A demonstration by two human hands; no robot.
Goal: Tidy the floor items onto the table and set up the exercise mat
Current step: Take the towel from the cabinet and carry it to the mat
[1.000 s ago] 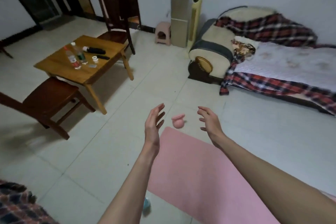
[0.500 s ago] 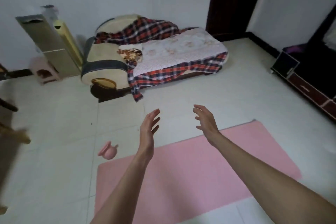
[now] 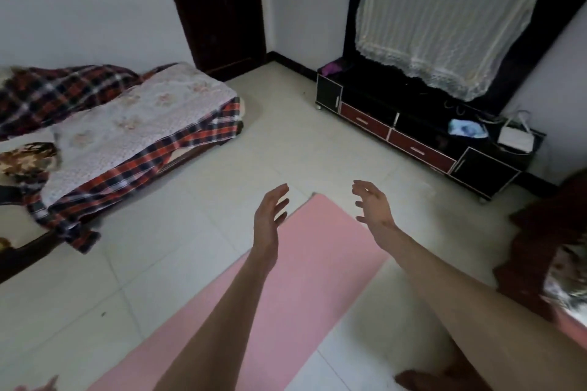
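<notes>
The pink exercise mat [image 3: 279, 289] lies flat and unrolled on the tiled floor [image 3: 190, 251], running diagonally beneath both forearms with its far end just under and beyond the fingers [image 3: 279, 200]. The left hand [image 3: 270, 219] and right hand [image 3: 373, 206] hover above that end with nothing in them, fingers spread and loosely curled, palms turned toward each other, probably ready to adjust the mat. Left of the fingers stands a low bed [image 3: 133, 124] under a plaid blanket, and beyond them to the right a dark TV cabinet [image 3: 413, 133]; no counter is in view.
</notes>
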